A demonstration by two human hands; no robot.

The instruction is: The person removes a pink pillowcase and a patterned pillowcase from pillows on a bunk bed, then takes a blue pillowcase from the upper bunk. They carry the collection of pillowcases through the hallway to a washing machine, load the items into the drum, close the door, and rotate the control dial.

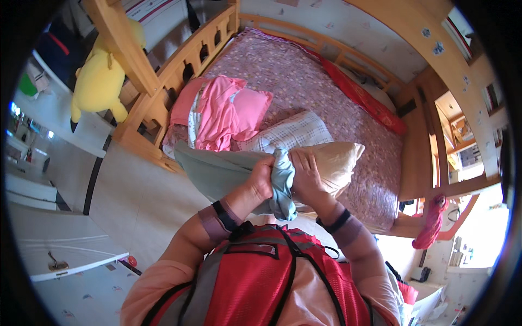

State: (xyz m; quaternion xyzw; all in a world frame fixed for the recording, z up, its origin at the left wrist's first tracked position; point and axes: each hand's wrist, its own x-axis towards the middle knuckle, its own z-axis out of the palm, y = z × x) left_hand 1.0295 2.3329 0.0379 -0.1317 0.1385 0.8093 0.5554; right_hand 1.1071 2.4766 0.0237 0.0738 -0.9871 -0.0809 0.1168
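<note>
In front of me I hold a beige pillow [334, 165] over the bed's near edge. A light teal pillowcase [217, 168] covers its left part, and the case's bunched edge [283, 185] stands up between my hands. My left hand [261, 177] is closed round the teal cloth. Against the bare beige side, my right hand [306, 176] grips the pillow beside that edge, with its fingers laid over the top and its thumb hidden. Just beyond lies a white checked pillow [291, 133] on the bed.
The wooden bunk bed has a patterned mattress cover [304, 76]. Pink bedding [220, 111] is heaped at its left, and a red cloth [359, 92] lies along the far rail. A yellow plush toy [98, 84] hangs near the left post. A pink cloth [431, 223] hangs at right.
</note>
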